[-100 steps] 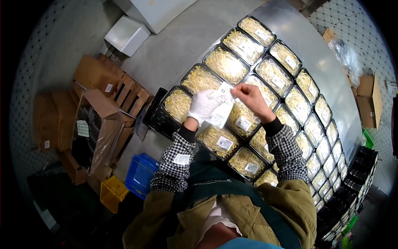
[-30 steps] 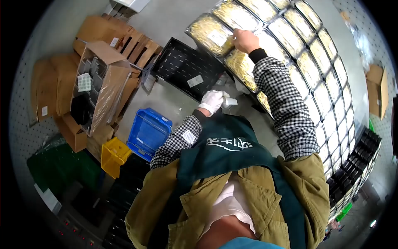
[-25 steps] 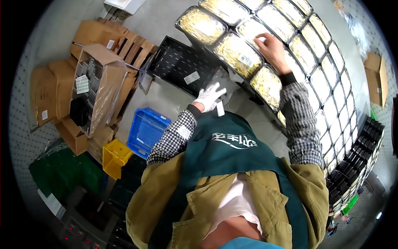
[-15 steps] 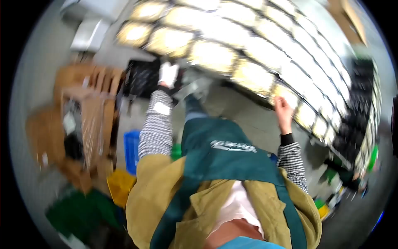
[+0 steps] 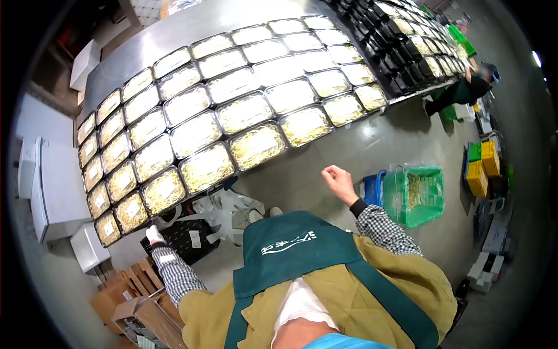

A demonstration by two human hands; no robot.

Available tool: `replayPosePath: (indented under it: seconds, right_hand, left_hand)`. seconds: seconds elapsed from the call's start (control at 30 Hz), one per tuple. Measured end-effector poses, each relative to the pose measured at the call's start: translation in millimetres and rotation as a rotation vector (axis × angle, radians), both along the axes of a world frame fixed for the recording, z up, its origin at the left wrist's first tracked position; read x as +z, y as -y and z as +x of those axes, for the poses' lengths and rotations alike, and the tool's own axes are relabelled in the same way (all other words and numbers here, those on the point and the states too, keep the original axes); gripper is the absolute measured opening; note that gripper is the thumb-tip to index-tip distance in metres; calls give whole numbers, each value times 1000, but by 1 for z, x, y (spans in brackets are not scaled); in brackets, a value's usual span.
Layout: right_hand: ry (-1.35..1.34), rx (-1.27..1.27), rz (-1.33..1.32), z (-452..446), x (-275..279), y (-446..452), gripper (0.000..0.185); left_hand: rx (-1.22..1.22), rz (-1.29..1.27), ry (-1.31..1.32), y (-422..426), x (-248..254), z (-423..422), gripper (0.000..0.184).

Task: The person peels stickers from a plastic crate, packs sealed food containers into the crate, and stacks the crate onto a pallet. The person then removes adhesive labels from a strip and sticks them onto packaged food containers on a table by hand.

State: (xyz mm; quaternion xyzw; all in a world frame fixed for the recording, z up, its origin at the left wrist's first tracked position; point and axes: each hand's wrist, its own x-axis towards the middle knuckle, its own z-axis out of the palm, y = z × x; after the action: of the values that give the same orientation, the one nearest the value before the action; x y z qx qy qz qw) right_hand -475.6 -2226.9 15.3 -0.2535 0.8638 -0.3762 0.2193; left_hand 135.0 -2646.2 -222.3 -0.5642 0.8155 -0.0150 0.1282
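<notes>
My left hand (image 5: 154, 234), in a white glove, is beside the front left edge of the table, close to a clear-lidded black tray of pale shredded food (image 5: 131, 213). Its fingers are too small to make out. Bare and loosely curled, my right hand (image 5: 340, 182) hangs over the floor in front of the table, with nothing visible in it. Rows of similar labelled trays (image 5: 207, 166) cover the front of the metal table (image 5: 256, 17).
Below the left front of the table are a black crate (image 5: 185, 239) and white plastic bags (image 5: 224, 212). A green basket (image 5: 431, 198) and blue bin (image 5: 372, 189) stand at right. Stacked black trays (image 5: 395, 64) and another person (image 5: 468, 93) are farther right. Cardboard boxes (image 5: 142, 317) lie at lower left.
My view has shifted and sharpened, showing more of the table. My right hand has moved away from the trays at the table edge; my left hand is now by the left end.
</notes>
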Motion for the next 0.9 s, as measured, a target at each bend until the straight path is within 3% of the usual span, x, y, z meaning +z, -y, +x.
replayPosePath:
  seconds: [0.03, 0.07, 0.1, 0.13, 0.17, 0.23, 0.3, 0.4, 0.6, 0.8, 0.9]
  right_hand:
    - [-11, 2, -10, 0, 2, 4, 18]
    - [-51, 32, -46, 1, -3, 6, 18]
    - [19, 30, -51, 4, -2, 11, 18]
    - [23, 68, -55, 4, -1, 15, 17]
    - [27, 103, -60, 3, -3, 19, 17]
    - [99, 58, -106, -2, -14, 24, 16]
    - [99, 24, -141, -13, -12, 23, 16]
    - [42, -26, -165, -47, -19, 15, 15]
    - [-4, -286, -304, -214, -27, -1, 14]
    - [-56, -335, -297, -408, -42, -8, 16]
    - [-41, -322, -409, -461, -42, 4, 15]
  left_hand:
    - [331, 57, -566, -14, -7, -3, 21]
    - [675, 352, -1421, -57, 76, -66, 20]
    - [551, 457, -1534, -76, 86, -78, 19]
    - [662, 281, -1520, -101, 90, -102, 13]
    - [595, 391, -1543, -128, 96, -123, 8]
    - [393, 385, -1187, -182, 108, -162, 7]
    - [338, 461, -1220, -228, 133, -222, 9]
    - [94, 496, -998, -255, 176, -313, 11]
    - [-171, 548, -1089, -253, 265, -506, 11]
    - [-94, 809, -1267, -296, 328, -649, 12]
    - [-67, 669, -1304, -292, 353, -680, 12]
